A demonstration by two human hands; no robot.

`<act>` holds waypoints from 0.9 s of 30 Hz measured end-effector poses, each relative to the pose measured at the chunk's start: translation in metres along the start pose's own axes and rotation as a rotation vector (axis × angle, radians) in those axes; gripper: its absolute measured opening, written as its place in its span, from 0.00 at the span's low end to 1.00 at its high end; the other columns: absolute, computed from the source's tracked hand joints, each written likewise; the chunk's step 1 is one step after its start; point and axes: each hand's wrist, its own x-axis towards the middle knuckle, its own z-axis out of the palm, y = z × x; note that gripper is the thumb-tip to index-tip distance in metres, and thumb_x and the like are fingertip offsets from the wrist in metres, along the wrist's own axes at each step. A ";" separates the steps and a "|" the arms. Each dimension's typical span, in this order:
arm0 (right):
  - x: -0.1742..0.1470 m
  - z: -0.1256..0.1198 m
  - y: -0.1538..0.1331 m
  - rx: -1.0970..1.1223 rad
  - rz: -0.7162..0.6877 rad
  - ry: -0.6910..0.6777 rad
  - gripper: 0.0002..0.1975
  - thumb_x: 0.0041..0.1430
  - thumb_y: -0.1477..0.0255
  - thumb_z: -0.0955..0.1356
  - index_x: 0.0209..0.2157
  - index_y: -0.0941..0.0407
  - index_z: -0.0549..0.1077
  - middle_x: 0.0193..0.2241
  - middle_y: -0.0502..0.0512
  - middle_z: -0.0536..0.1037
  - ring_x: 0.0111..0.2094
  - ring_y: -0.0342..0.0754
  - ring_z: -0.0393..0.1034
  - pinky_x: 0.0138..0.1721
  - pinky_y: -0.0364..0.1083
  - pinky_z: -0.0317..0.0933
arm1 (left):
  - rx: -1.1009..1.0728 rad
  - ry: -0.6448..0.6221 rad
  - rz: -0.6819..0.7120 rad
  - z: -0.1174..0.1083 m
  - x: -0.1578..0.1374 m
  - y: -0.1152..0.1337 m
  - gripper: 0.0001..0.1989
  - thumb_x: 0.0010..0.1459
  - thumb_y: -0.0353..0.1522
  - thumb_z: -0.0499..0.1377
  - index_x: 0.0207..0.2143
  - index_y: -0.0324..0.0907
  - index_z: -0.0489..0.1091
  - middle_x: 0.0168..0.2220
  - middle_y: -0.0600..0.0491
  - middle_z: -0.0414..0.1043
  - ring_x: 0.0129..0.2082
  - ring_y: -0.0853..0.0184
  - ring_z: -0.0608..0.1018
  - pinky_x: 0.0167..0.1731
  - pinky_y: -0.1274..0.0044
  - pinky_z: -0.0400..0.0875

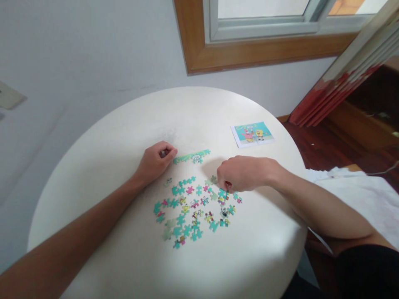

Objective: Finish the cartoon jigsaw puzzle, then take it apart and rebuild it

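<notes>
My left hand rests on the white table, curled into a loose fist, with nothing visible in it. Its thumb side is close by the left end of a joined strip of puzzle pieces, teal and yellow-green with a pale cartoon face. Bent over the right side of the loose jigsaw pieces, my right hand has its fingers closed and pointing down. Its fingertips are partly hidden, so anything between them cannot be made out. The loose pieces are mostly teal, with pink, yellow and pale green ones among them.
A reference picture with pink and yellow cartoon figures lies at the table's back right. Behind the table are a wall and a wood-framed window. A red and cream curtain hangs at the right, above white cloth.
</notes>
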 end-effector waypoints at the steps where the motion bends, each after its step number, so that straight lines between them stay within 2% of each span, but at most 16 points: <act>1: 0.001 0.001 -0.001 -0.011 0.001 -0.002 0.08 0.47 0.79 0.67 0.28 0.55 0.78 0.25 0.51 0.76 0.21 0.40 0.60 0.24 0.43 0.48 | 0.000 -0.001 0.001 0.000 0.000 -0.001 0.12 0.57 0.40 0.56 0.26 0.42 0.68 0.26 0.54 0.70 0.24 0.68 0.67 0.29 0.76 0.62; 8: 0.004 0.008 -0.015 -0.127 0.000 -0.027 0.07 0.51 0.79 0.67 0.32 0.59 0.77 0.29 0.58 0.79 0.25 0.44 0.66 0.25 0.45 0.49 | -0.008 -0.005 -0.007 0.000 -0.001 0.000 0.12 0.57 0.39 0.55 0.26 0.41 0.69 0.26 0.55 0.70 0.23 0.70 0.66 0.28 0.76 0.61; 16: -0.004 0.002 -0.013 -0.155 0.073 0.085 0.08 0.54 0.79 0.65 0.30 0.58 0.76 0.30 0.58 0.79 0.28 0.47 0.70 0.28 0.46 0.52 | -0.002 -0.009 -0.012 0.001 -0.002 0.000 0.13 0.58 0.40 0.55 0.27 0.40 0.70 0.27 0.54 0.71 0.25 0.70 0.67 0.29 0.77 0.62; 27: 0.002 0.012 -0.026 -0.198 0.041 0.001 0.07 0.54 0.81 0.65 0.32 0.60 0.76 0.29 0.61 0.78 0.28 0.49 0.72 0.27 0.46 0.52 | -0.020 -0.011 0.025 0.003 -0.001 -0.004 0.12 0.59 0.39 0.55 0.28 0.40 0.70 0.27 0.54 0.71 0.27 0.69 0.69 0.31 0.77 0.64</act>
